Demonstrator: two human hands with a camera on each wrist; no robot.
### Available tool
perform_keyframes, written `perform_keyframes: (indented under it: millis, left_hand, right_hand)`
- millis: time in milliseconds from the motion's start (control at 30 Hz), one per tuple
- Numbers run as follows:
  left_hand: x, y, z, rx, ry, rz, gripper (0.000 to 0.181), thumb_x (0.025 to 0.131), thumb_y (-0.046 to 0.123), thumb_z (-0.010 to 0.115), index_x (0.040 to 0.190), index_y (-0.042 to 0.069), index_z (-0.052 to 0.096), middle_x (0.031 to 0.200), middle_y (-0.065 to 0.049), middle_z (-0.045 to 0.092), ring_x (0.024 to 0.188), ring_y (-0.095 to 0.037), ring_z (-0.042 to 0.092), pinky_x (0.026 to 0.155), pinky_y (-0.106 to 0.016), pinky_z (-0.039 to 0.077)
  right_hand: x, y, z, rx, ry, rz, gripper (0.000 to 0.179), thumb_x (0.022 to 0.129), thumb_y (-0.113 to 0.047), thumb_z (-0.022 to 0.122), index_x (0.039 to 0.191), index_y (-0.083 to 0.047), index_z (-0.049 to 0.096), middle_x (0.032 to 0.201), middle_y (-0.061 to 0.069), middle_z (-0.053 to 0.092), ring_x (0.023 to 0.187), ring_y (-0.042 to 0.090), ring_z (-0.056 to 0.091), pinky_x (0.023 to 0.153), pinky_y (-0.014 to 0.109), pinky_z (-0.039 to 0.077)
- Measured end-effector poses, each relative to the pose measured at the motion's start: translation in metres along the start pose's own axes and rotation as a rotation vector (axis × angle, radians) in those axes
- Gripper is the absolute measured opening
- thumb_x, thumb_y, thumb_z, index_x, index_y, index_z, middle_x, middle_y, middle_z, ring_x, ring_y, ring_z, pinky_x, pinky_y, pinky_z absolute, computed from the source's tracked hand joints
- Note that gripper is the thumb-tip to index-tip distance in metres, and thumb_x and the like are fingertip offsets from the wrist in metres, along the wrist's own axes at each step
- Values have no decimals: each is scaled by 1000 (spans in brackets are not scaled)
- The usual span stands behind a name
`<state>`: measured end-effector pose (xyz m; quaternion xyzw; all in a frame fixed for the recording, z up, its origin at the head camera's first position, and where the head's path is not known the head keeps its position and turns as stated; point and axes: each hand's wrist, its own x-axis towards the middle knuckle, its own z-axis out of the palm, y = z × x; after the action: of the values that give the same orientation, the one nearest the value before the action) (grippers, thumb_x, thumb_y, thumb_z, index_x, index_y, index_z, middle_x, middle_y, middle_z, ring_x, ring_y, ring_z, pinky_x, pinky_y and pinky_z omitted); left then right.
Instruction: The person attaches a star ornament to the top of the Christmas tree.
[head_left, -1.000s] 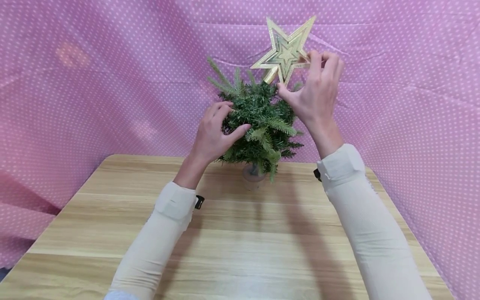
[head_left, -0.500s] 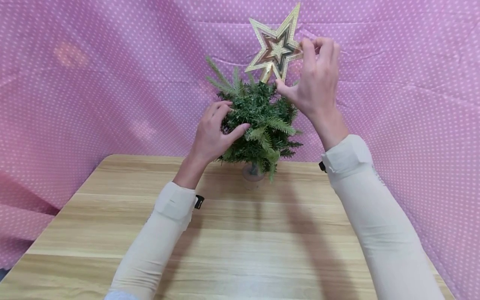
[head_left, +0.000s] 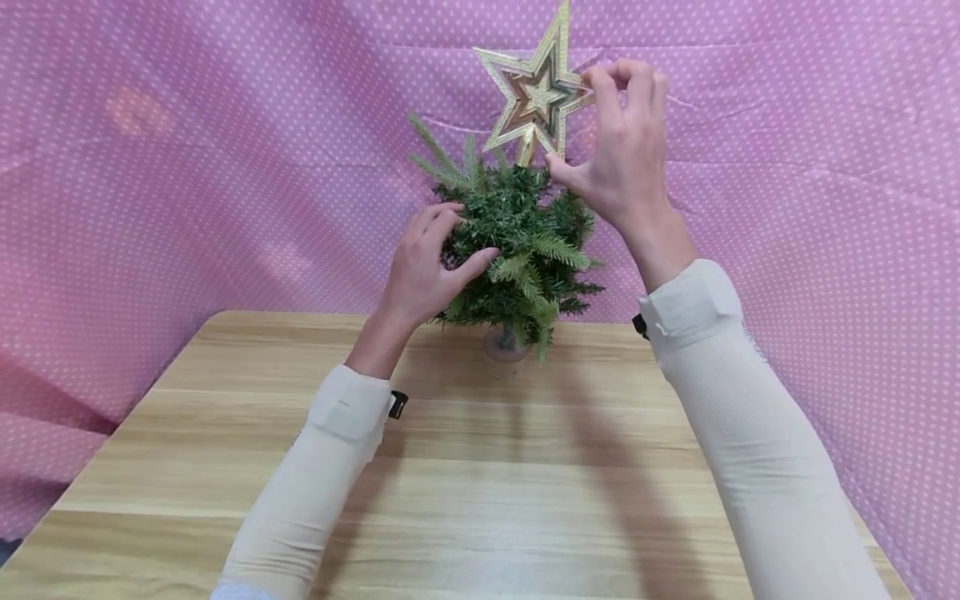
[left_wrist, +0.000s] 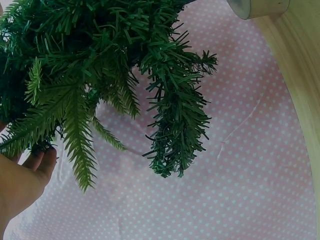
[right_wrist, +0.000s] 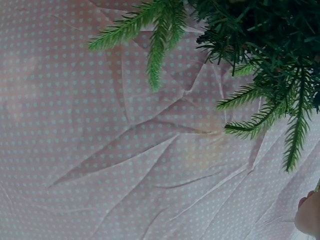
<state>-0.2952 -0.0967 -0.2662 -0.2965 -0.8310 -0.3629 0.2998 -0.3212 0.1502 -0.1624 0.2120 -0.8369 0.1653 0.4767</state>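
Note:
A small green artificial Christmas tree [head_left: 528, 237] stands near the table's far edge in the head view. My left hand [head_left: 426, 265] grips its left side, fingertips sunk among the needles and thumb across the front. Above the treetop is a gold star tree topper [head_left: 542, 98], nearly upright, its short tubular stem meeting the top needles. My right hand [head_left: 628, 150] holds the star by its right side, fingers at the right point and thumb near a lower one. In the right wrist view, only a bit of the right hand [right_wrist: 309, 215] shows, below the branches [right_wrist: 255, 100].
The tree's round base [head_left: 506, 343] rests on a wooden table [head_left: 480, 500]. Pink polka-dot cloth [head_left: 262, 167] hangs behind the table and along both sides. Green branches [left_wrist: 175, 115] spread close to the left wrist camera.
The star has moved left and slightly up with my right hand, and has turned from a rightward lean to nearly upright. My left hand stays on the tree.

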Motion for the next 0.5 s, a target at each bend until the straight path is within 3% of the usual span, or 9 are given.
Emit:
perform_keyframes:
  millis: [500]
  left_hand:
    - [2,1,2,8,-7,-7,48,91,39,76,115,-1,63,140,-16,56,133,-31,48,113,-43,37]
  right_hand:
    - [10,1,-3,-2,-4,-186,71,77,-20,86,133,6,52,128,26,45,122,38,37,112,40,32]
